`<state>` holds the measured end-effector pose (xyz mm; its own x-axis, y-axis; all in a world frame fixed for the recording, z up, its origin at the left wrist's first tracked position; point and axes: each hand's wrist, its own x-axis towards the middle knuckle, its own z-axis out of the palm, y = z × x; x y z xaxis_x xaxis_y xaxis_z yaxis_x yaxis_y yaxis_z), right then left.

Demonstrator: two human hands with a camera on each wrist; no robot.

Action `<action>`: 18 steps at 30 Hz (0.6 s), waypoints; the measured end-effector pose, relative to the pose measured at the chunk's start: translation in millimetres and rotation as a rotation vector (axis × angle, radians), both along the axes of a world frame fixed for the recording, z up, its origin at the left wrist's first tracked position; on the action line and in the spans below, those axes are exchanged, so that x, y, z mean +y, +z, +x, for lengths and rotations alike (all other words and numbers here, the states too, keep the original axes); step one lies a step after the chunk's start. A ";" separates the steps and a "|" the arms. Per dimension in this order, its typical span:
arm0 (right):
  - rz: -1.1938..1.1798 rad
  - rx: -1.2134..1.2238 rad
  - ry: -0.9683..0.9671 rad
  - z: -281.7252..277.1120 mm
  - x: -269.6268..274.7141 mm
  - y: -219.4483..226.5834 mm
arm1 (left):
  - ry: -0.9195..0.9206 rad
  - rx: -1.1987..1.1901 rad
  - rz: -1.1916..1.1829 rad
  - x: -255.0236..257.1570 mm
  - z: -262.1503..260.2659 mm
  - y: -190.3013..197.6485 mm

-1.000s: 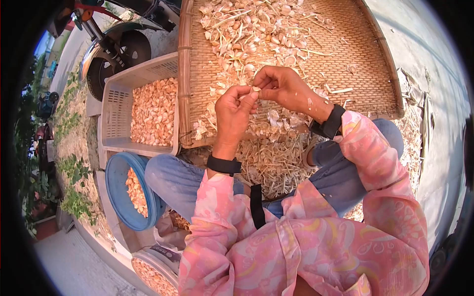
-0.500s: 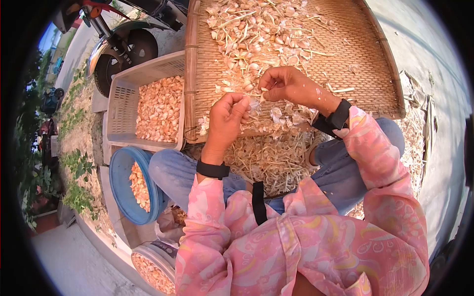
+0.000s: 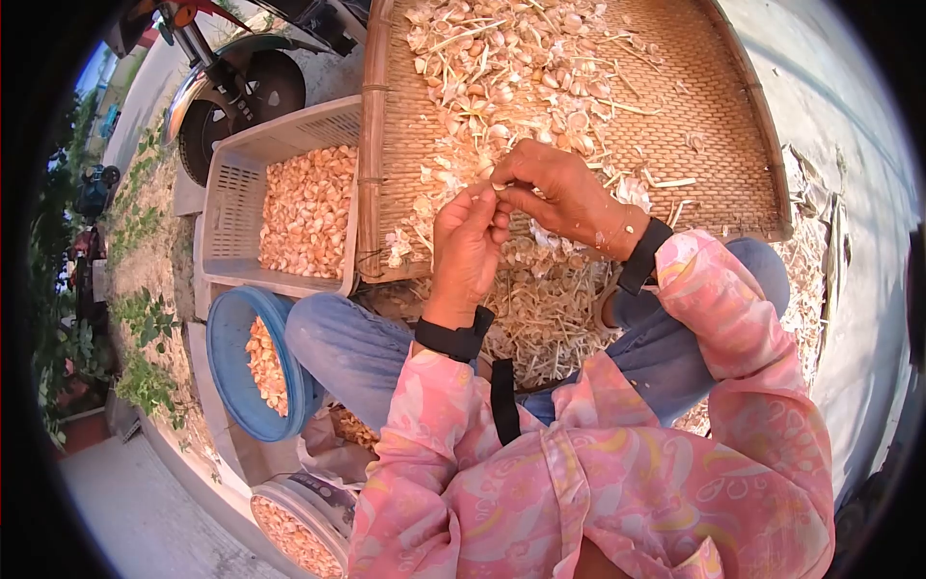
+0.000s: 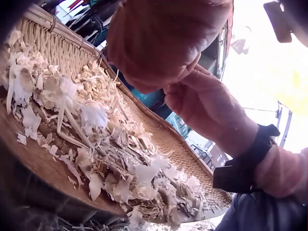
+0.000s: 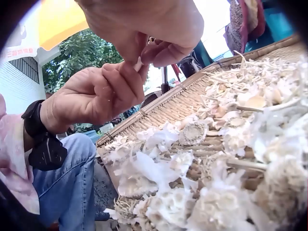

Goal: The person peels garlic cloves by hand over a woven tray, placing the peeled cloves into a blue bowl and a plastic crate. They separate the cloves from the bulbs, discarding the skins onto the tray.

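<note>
My left hand (image 3: 465,253) and right hand (image 3: 564,198) meet fingertip to fingertip above the near edge of a woven bamboo tray (image 3: 714,116). A small whitish garlic clove (image 5: 138,64) is pinched between their fingertips, mostly covered by the fingers. In the right wrist view the left hand (image 5: 96,94) comes in from the left, under the right hand (image 5: 149,24). Below the hands, papery garlic skins (image 4: 144,173) and dry stalks lie along the tray's edge. Farther up the tray is a heap of loose garlic cloves (image 3: 502,92).
Left of the tray stands a pale plastic crate (image 3: 230,217) of cloves, with a blue bucket (image 3: 224,386) of peeled-looking cloves below it. A white tub (image 3: 333,536) sits lower still. A motorbike wheel (image 3: 275,87) is behind the crate. Stalks and skins (image 3: 540,328) cover the ground between the knees.
The hands drew apart a little half a second ago, the left going leftward and down, and have now come back together at the fingertips. The right hand has turned further over.
</note>
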<state>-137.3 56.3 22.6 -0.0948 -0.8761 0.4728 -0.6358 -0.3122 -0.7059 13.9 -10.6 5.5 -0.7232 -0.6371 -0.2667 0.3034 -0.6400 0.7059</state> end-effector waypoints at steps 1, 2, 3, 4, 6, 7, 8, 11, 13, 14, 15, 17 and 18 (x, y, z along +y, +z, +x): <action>-0.021 0.063 -0.003 0.1 0.3 -0.2 | 0.012 -0.008 0.005 1.5 0.6 -1.1; 0.020 -0.028 -0.001 0.7 0.6 0.6 | 0.024 -0.014 0.007 1.9 0.6 -1.8; 0.060 -0.117 0.001 1.1 0.1 2.4 | 0.035 -0.018 0.007 2.0 0.2 -2.1; 0.098 -0.205 0.003 1.6 -0.6 3.8 | 0.048 -0.022 0.016 2.5 0.1 -2.4; 0.197 -0.582 0.011 5.5 -2.7 1.8 | 0.075 -0.027 0.031 2.7 0.5 -2.4; 0.245 -0.770 0.018 7.9 -4.3 -0.1 | 0.076 -0.015 0.036 1.8 2.3 -1.3; 0.306 -0.739 -0.007 7.2 -5.9 -2.0 | 0.078 -0.005 0.039 0.0 5.5 0.9; 0.473 -0.469 -0.031 -8.4 -7.6 -17.0 | 0.181 -0.040 -0.081 -19.5 29.3 20.2; 0.432 -0.010 -0.011 -4.2 2.1 -17.1 | 0.335 -0.317 -0.401 -63.9 67.9 26.8; 0.408 0.217 -0.005 0.4 8.4 -16.5 | 0.410 -0.528 -0.566 -87.8 87.9 29.1; 0.443 0.259 0.044 5.2 14.0 -15.6 | 0.373 -0.708 -0.851 -110.9 104.5 16.6; 0.433 0.316 0.037 15.7 18.2 -23.9 | 0.410 -1.159 -1.427 -156.8 137.8 -8.1; 0.425 0.351 0.030 17.4 16.9 -25.7 | 0.380 -1.240 -1.682 -150.2 127.4 0.7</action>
<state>-119.9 73.2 -3.1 0.0330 -0.9966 0.0760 -0.8512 -0.0679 -0.5205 141.3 -160.8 6.2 -0.4741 -0.7542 0.4544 -0.7263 0.6267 0.2823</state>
